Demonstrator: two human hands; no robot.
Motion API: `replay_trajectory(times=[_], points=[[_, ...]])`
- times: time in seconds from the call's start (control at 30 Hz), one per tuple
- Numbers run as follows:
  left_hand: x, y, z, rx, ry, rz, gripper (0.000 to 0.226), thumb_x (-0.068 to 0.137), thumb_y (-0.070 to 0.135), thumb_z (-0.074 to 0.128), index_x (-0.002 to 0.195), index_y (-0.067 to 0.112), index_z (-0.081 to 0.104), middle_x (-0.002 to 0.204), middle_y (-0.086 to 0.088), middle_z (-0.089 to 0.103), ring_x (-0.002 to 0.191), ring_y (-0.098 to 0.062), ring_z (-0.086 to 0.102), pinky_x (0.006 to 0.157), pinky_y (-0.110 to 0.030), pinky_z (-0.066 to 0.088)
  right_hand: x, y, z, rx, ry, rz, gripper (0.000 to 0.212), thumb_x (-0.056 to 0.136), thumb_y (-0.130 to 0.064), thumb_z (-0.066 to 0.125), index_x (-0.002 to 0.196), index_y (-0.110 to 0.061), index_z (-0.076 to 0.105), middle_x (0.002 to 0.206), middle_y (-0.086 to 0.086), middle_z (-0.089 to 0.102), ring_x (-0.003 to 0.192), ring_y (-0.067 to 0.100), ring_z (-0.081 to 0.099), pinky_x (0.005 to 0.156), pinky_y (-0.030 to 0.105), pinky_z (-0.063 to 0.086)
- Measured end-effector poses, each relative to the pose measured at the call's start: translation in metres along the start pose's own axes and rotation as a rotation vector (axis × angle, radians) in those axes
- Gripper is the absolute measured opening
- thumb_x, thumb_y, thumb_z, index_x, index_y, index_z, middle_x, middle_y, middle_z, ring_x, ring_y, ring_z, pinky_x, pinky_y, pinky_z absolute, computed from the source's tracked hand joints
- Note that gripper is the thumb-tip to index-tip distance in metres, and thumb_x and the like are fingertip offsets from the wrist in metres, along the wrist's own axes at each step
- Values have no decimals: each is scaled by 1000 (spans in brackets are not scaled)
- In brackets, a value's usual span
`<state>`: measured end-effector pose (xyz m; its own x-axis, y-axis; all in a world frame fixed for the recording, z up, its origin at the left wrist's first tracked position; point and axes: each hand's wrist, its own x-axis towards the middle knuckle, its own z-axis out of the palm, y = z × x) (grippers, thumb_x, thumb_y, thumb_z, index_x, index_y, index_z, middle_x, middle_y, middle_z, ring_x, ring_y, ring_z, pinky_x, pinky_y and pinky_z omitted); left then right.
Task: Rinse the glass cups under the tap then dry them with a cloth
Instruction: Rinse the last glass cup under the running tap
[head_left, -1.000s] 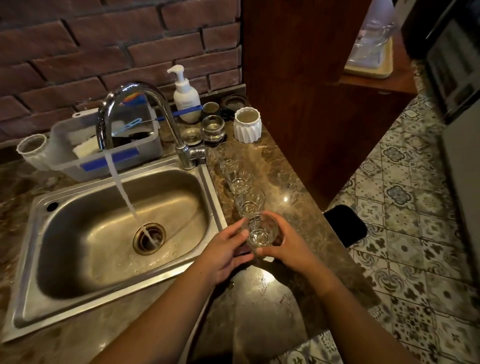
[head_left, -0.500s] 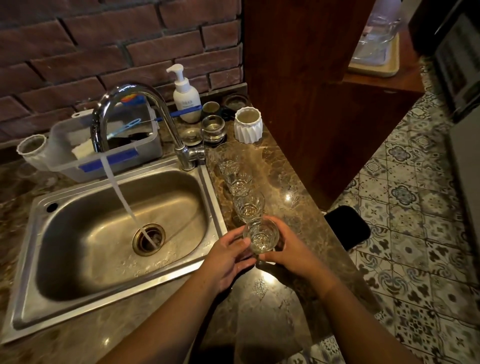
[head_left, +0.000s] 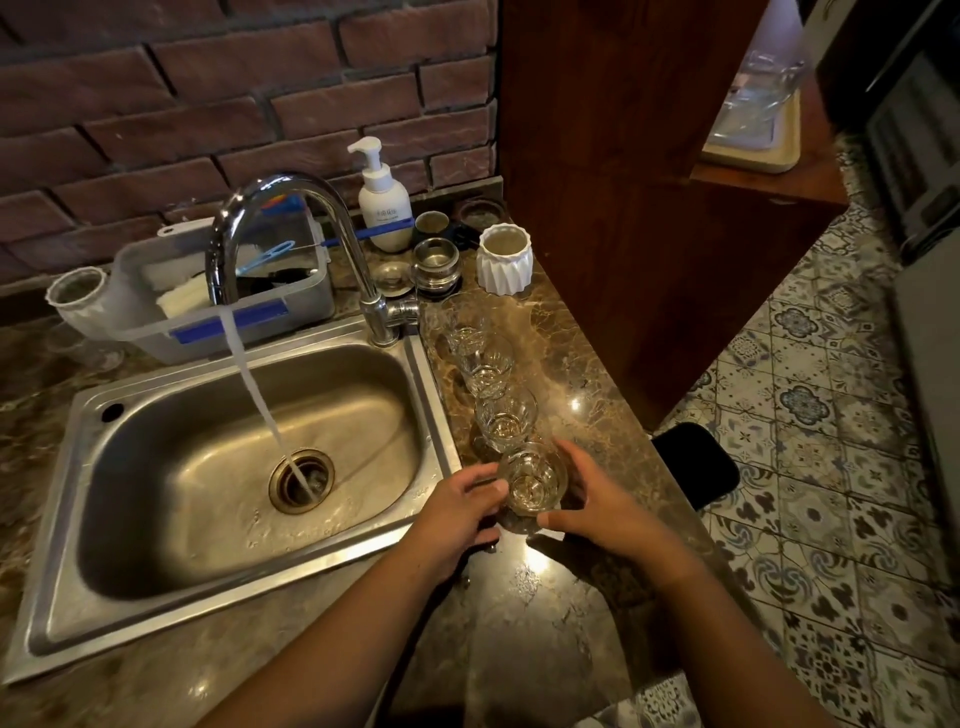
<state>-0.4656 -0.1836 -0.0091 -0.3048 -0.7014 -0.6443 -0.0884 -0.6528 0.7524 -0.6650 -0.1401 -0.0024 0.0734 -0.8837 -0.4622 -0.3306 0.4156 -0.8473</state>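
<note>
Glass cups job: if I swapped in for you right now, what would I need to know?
Left hand and right hand: both hold the nearest glass cup from opposite sides, over the counter to the right of the sink.
Three more glass cups stand in a row behind it, running back toward the tap.
The tap is on, with water falling straight into the drain; no cup is under it.
I can't tell whether any cup has been rinsed.
Left to do: rinse each cup under the stream, then dry it. I see no drying cloth for certain.
</note>
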Motion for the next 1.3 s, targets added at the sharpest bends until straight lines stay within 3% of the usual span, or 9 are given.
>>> replay_trajectory(times=[0.1,0.2,0.3,0.37,0.57,0.77,0.93,1.2,1.3], points=[[-1,4,-16,125,111,94,21,97,12,65,117,11,68,107,-9,70,96,-20,66,92,-40,54,-13,-25,-11,-149,95,-4,90,79,-25,82,153,-31,31,144,-6,46,132,13,45,115,40,39],[-2,7,-42,201,228,181,8,94,7,67,97,11,73,88,-9,71,78,-22,65,79,-36,54,-17,-56,-12,-277,137,-67,63,86,-28,75,142,-27,48,132,-9,55,123,9,53,105,30,46],[2,5,-71,332,350,205,13,92,14,68,82,24,70,80,-1,71,79,-23,67,79,-35,53,-7,-89,1,-321,143,-125,36,91,-26,69,126,-31,57,113,-14,62,106,3,60,86,16,48],[4,1,-88,417,397,187,8,93,22,66,85,23,68,86,-2,72,85,-23,69,78,-34,50,9,-105,14,-311,139,-150,29,93,-25,65,121,-31,59,107,-14,63,102,4,62,84,21,54],[9,-22,-112,847,350,182,42,101,51,48,124,19,61,119,-1,64,110,-21,61,89,-32,45,81,-144,55,-205,125,-204,28,95,-21,63,123,-22,63,106,-8,66,98,7,63,91,33,56],[6,-45,-120,1402,354,176,55,104,58,19,129,24,55,124,0,61,114,-22,56,95,-40,43,168,-167,72,-14,327,-117,39,96,-25,61,134,-17,53,105,-9,62,104,20,65,95,49,56],[13,-53,-119,1471,383,182,68,100,58,10,124,22,62,114,-1,66,105,-22,59,87,-39,47,232,-182,82,-13,451,-60,49,97,-22,60,142,-10,44,120,6,62,106,17,57,101,38,49],[15,-49,-123,1448,333,154,61,99,65,16,120,26,57,114,4,61,103,-16,55,85,-34,42,295,-195,99,68,585,16,42,102,-20,51,142,-8,47,138,13,59,130,30,53,111,44,42],[14,-47,-123,1434,327,145,58,99,66,19,117,27,58,112,5,61,102,-15,55,84,-33,42,304,-189,98,10,600,47,41,100,-10,51,141,-11,50,134,11,62,126,30,56,101,33,43]])
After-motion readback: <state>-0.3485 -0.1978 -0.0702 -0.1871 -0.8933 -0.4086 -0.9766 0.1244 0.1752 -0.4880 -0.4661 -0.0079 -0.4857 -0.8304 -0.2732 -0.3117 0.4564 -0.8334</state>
